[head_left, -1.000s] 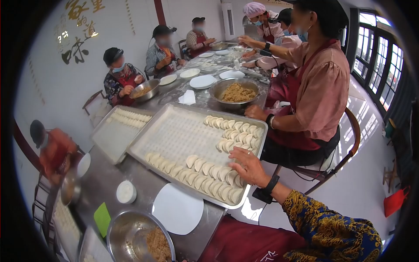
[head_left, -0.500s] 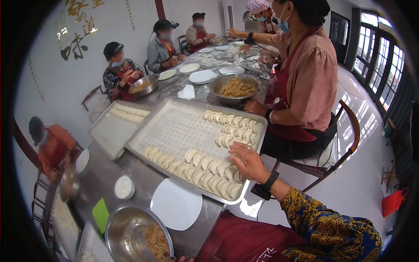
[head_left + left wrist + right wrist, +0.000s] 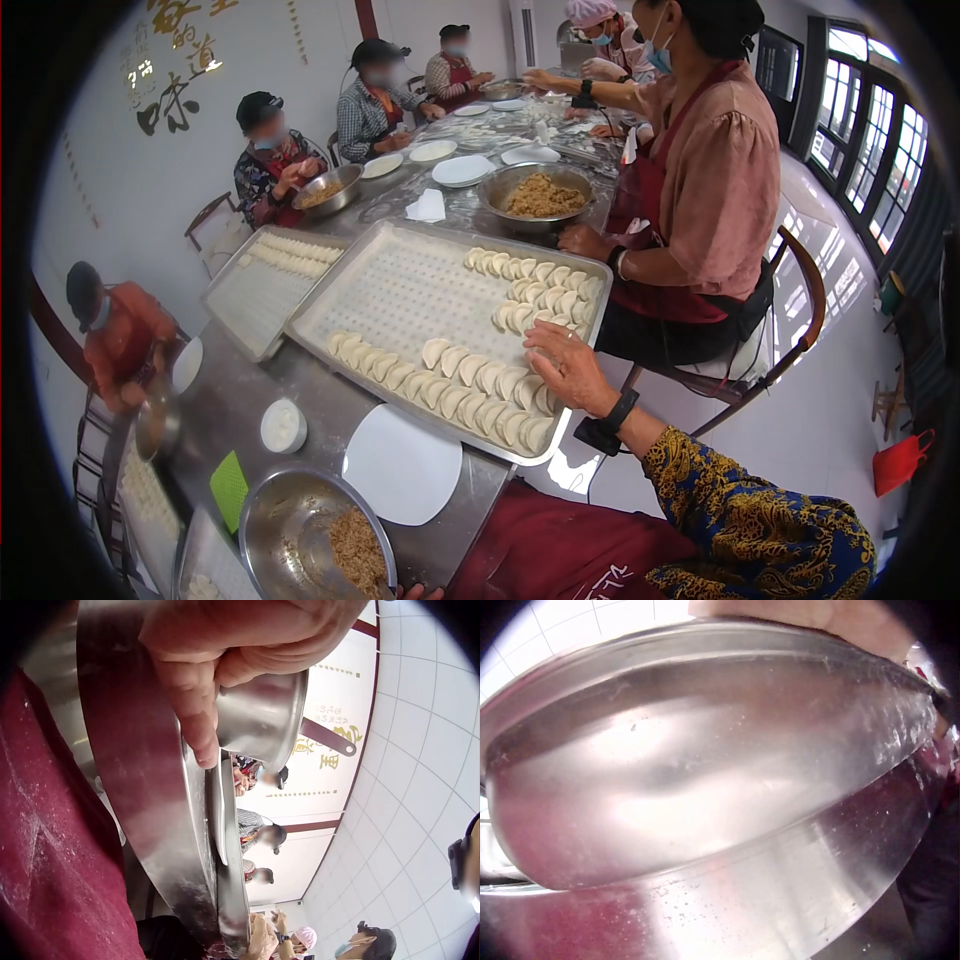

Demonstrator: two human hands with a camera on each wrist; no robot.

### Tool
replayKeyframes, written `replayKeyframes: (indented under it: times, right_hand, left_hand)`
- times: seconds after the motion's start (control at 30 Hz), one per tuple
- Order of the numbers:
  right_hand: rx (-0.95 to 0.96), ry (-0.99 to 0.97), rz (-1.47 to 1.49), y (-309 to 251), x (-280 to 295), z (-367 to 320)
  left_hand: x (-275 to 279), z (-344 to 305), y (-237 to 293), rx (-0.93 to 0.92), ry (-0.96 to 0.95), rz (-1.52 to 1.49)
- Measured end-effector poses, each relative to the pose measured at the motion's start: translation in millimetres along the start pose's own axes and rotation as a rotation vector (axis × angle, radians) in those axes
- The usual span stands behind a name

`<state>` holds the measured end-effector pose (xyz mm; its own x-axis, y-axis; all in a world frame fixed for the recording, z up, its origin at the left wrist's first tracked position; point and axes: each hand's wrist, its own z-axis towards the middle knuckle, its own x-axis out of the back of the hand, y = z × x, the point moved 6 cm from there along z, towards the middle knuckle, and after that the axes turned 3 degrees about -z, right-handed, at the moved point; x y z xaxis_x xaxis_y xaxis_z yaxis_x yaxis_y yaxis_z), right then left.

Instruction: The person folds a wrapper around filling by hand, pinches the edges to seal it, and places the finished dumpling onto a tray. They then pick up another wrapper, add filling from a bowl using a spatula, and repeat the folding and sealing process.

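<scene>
My right hand [image 3: 572, 372] rests at the right edge of a large metal tray [image 3: 300, 325], with its fingers extended over the dumplings [image 3: 480, 378]. White crescent dumplings stand in rows along the tray's near side and far right corner. In the right wrist view the hand [image 3: 810, 616] lies along the tray's rim, above the shiny metal side [image 3: 667, 765]. My left hand [image 3: 225, 652] rests at the table edge [image 3: 176, 795] beside a steel bowl [image 3: 262, 520] of brown filling [image 3: 357, 550]. Only its fingertips show at the bottom of the head view.
A white board [image 3: 400, 465], a small white tub [image 3: 284, 426] and a green mat [image 3: 229, 490] lie near the bowl. A second dumpling tray [image 3: 262, 300] stands to the left. Another filling bowl [image 3: 535, 195] is farther back. People in aprons sit around the table; one [image 3: 715, 190] is close on the right.
The view shifts slightly, and my right hand stays at the tray's edge. My left fingertips come into view beside the bowl. The nearby person in pink turns toward the far end of the table.
</scene>
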<state>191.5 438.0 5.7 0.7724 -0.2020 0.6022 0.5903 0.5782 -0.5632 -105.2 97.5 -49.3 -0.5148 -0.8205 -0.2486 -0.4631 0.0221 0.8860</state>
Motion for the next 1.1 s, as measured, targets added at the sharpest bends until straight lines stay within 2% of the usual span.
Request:
replayKeyframes:
  times: [0.17,0.7,0.77,1.1]
  right_hand:
    - [0.019,0.06,0.001,-2.9,2.1,0.6]
    - [0.03,0.067,-0.01,-2.8,2.3,-0.2]
    - [-0.008,0.018,0.012,0.1,0.1,-0.6]
    - [0.021,0.066,-0.004,-0.1,1.0,-0.8]
  left_hand:
    - [0.9,-0.9,-0.5,-0.009,0.008,0.008]
    - [-1.2,-0.7,0.1,-0.03,0.003,0.018]
    - [-2.8,-1.9,1.9,-0.024,0.019,0.021]
    - [0.0,0.4,-2.5,-0.02,0.01,0.019]
